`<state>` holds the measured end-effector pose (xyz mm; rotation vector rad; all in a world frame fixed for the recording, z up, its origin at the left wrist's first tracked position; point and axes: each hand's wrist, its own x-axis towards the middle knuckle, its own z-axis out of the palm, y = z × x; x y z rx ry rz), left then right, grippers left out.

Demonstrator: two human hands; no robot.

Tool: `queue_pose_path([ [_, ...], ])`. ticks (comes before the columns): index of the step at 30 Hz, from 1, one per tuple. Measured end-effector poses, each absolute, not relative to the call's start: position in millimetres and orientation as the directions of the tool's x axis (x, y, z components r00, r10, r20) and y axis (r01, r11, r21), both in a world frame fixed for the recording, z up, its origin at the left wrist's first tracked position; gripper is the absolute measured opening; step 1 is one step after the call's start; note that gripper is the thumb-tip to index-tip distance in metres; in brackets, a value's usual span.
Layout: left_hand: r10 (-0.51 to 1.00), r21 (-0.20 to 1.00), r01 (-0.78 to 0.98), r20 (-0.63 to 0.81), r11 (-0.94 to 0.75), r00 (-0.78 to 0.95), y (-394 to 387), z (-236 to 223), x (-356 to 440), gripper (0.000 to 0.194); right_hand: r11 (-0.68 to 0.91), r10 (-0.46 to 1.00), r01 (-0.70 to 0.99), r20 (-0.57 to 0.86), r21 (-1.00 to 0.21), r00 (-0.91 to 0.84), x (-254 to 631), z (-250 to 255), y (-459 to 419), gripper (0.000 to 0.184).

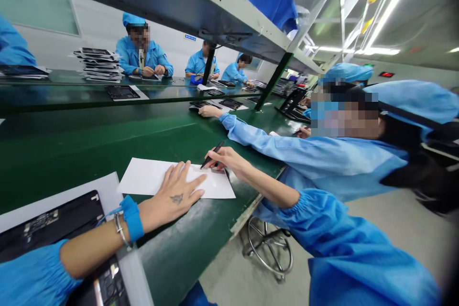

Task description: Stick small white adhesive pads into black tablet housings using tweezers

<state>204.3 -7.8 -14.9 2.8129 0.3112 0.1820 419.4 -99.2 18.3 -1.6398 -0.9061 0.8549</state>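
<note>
My left hand (177, 195) lies flat, fingers spread, on a white sheet (147, 177) on the green belt (71, 148). A blue wrist strap and a metal bracelet circle that wrist. My right hand (225, 158) rests at the sheet's far right corner, pinching a black pen-like tool (213, 154) whose tip points down at the paper. A black panel on a white sheet (46, 222) lies under my left forearm.
A co-worker in blue (340, 153) close on my right stretches a hand (208, 111) to black panels (229, 103) further along the belt. Other workers sit across the line beside a stack of panels (98, 63). A shelf (201, 5) runs overhead; a stool base (268, 248) stands below.
</note>
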Motion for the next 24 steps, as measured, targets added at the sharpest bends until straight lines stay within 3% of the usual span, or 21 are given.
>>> queue_pose_path([
  [10,0.268,0.342,0.228,0.075,-0.912,0.96,-11,-13,208,0.045,-0.205,0.862,0.171,-0.095,-0.964,0.498,419,25,-99,0.04],
  [15,0.252,0.32,0.206,0.108,-0.925,0.962,-8,-15,208,0.045,-0.158,0.849,0.095,-0.086,-0.983,0.521,414,18,-97,0.045],
  [19,0.242,0.318,0.196,0.112,-0.928,0.964,-7,-17,210,0.045,-0.069,0.821,0.018,-0.047,-0.997,0.569,409,20,-100,0.056],
  [24,0.262,0.372,0.2,0.122,-0.906,0.957,-17,-7,203,0.051,0.092,0.804,0.01,0.08,-0.996,0.589,389,40,-98,0.056],
])
